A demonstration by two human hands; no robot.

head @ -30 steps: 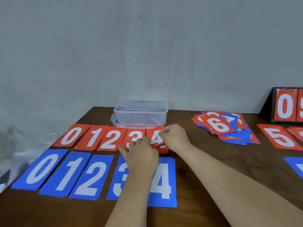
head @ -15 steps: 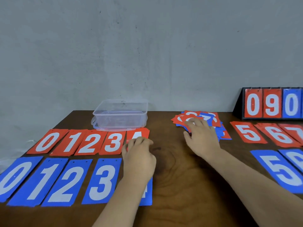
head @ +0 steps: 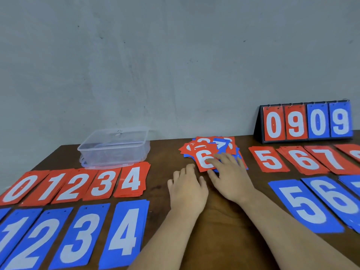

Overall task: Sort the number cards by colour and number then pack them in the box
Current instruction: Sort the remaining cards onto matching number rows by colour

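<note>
The loose pile of mixed cards [head: 223, 145] lies at the middle back of the table [head: 218, 221], with a red 6 card [head: 202, 161] on top at its near edge. The person's right hand [head: 231, 178] rests on that pile, fingers spread and fairly straight, fingertips on the red 6; no grip shows. The left hand [head: 187, 188] lies flat on the wood just beside the pile, fingers relaxed and holding nothing. To the left run sorted rows: red cards 0 to 4, ending in the red 4 stack [head: 132, 181], and blue ones ending in the blue 4 stack [head: 124, 232]. The clear plastic box [head: 115, 148] stands behind the red row. On the right lie a red 5 [head: 269, 159] and a blue 5 [head: 303, 206] starting further rows, and behind them a flip scoreboard [head: 306, 122] reads 0909
</note>
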